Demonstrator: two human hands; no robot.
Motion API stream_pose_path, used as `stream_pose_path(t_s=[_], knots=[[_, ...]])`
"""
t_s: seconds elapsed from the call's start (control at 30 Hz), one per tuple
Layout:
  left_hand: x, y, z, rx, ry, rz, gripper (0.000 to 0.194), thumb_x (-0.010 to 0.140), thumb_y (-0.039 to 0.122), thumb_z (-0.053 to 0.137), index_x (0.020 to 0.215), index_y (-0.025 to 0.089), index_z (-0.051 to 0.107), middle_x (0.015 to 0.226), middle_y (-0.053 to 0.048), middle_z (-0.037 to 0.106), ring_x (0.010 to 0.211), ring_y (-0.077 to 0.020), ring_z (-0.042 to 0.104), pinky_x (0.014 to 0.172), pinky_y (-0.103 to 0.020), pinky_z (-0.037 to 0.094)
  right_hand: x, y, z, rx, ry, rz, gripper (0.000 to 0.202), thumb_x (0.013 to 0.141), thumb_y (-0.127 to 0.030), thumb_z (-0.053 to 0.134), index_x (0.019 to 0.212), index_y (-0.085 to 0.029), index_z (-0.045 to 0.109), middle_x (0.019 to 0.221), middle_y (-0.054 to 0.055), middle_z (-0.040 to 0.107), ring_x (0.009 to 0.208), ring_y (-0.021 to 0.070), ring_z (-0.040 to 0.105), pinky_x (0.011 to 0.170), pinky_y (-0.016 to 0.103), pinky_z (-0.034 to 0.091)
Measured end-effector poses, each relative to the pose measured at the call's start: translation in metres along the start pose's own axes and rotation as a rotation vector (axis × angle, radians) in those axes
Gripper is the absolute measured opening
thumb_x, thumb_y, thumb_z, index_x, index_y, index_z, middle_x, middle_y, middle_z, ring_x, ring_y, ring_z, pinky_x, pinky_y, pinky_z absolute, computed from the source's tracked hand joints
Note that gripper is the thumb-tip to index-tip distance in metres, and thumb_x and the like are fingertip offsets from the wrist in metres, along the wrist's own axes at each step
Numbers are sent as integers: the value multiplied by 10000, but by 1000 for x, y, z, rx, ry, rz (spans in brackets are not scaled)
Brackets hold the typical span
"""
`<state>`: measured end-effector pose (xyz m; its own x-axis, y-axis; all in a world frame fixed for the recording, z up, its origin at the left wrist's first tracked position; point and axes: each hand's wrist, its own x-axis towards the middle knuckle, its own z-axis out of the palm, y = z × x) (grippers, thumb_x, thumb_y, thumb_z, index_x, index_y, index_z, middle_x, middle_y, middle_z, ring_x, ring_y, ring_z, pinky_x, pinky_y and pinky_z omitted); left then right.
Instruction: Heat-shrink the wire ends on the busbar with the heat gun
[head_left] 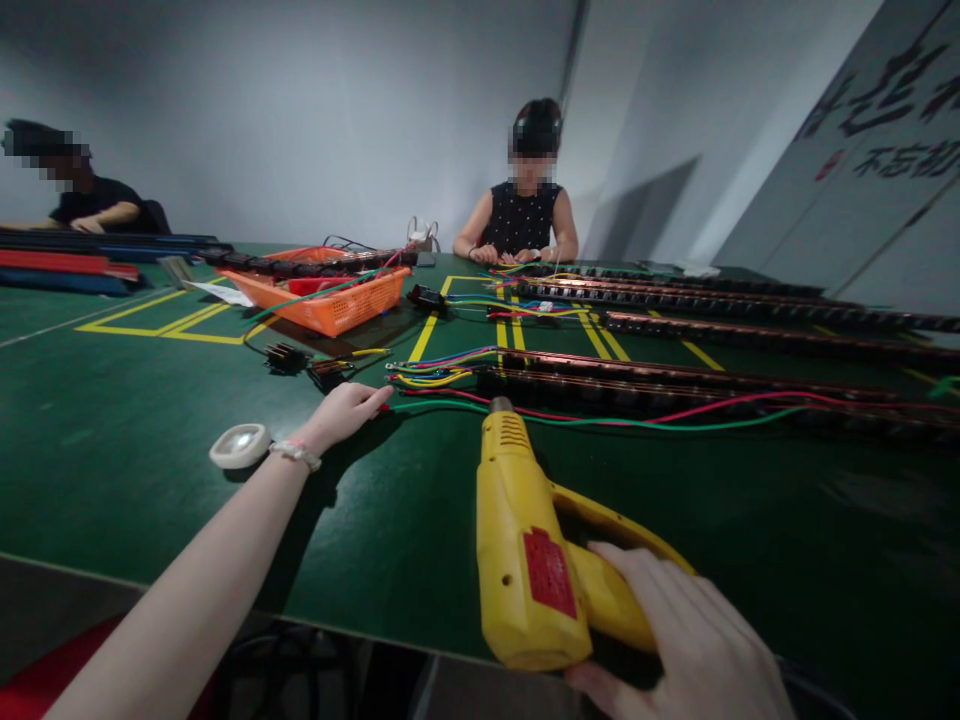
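My right hand (690,630) is wrapped round the handle of a yellow heat gun (525,560), whose metal nozzle points forward. My left hand (349,412) reaches over the green table, fingers together at the ends of a red wire and a green wire (450,405); a small red tip shows by its fingertips. Just beyond it lie the loose ends of yellow, blue and red wires (442,377). These wires run right to a long black strip (600,385) with copper-coloured rods.
A white roll (240,446) lies left of my left wrist. Behind are black connectors (287,358) and an orange basket (330,310) holding parts. More long strips (720,335) stretch right. One person (525,215) sits opposite, another (97,200) at far left.
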<state>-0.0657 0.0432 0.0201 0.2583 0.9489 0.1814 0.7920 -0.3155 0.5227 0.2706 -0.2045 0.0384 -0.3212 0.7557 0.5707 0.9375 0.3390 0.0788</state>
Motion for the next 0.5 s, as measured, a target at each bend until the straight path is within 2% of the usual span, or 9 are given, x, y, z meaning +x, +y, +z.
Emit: stream_pose_path(t_s=[0.13,0.27,0.33,0.43,0.5], knots=[[-1,0,0,1,4,14,607,844,605,350,485,168,570,435,-6,491,466,-122,423,556,-259,302,13,-23,6,69,-20,34,710,668,-732,583,1043,-129,604,891,98,693,757,231,649,653,347,502],[-1,1,0,-10,20,5,609,839,604,360,481,168,587,446,-17,526,464,-124,427,550,-259,304,23,-48,17,180,7,86,751,586,-746,634,994,-115,643,868,100,697,740,241,642,676,367,501],[-1,1,0,-2,17,6,611,841,604,356,483,166,588,448,-16,525,465,-122,424,549,-257,302,28,-61,22,242,-18,110,762,529,-735,678,992,-130,651,883,89,699,753,250,640,699,380,500],[0,0,0,8,14,9,606,841,604,356,483,162,567,456,-10,512,475,-118,413,538,-255,289,41,-75,23,329,-185,158,672,521,-643,733,1000,-181,640,934,67,689,821,269,627,739,403,490],[0,-1,1,14,22,9,599,834,607,363,480,159,542,456,-1,488,476,-111,384,520,-255,267,53,-80,20,389,-351,197,485,581,-539,731,927,-216,629,936,48,673,862,269,611,753,407,479]])
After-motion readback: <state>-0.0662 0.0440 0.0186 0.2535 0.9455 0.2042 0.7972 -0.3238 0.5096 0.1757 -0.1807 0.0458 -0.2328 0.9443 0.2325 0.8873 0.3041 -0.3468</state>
